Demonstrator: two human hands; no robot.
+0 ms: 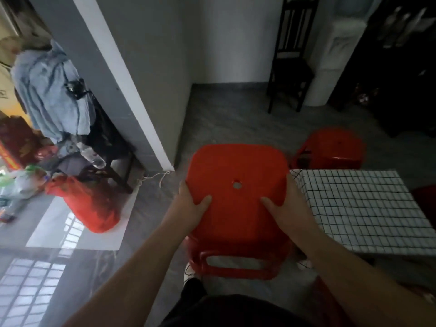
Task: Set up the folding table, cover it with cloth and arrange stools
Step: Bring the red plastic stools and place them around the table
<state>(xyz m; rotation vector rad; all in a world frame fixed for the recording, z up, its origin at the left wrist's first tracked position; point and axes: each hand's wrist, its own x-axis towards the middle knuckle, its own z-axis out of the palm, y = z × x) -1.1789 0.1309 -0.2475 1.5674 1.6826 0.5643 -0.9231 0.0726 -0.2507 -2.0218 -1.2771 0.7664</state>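
Both hands grip one red plastic stool by its seat, at centre frame, just left of the table. Left hand clasps the seat's left edge, thumb lying on top, fingers curled under and out of sight. Right hand clasps the right edge the same way — thumb on top, pointing toward the small round hole in the seat's middle. Seat tilts, far edge raised; a slotted side panel shows on the near side. Cannot tell whether its legs touch the floor.

Table sits at right, already covered with a white cloth in a thin black grid. The stool's right edge is just beside the cloth's far-left corner.

A second red stool stands on the floor beyond the table's far edge. A sliver of red shows past the table's right side — too little to identify.

Far right: a dark wooden chair against the wall. Left: a grey pillar, with a red bag on the floor near it.
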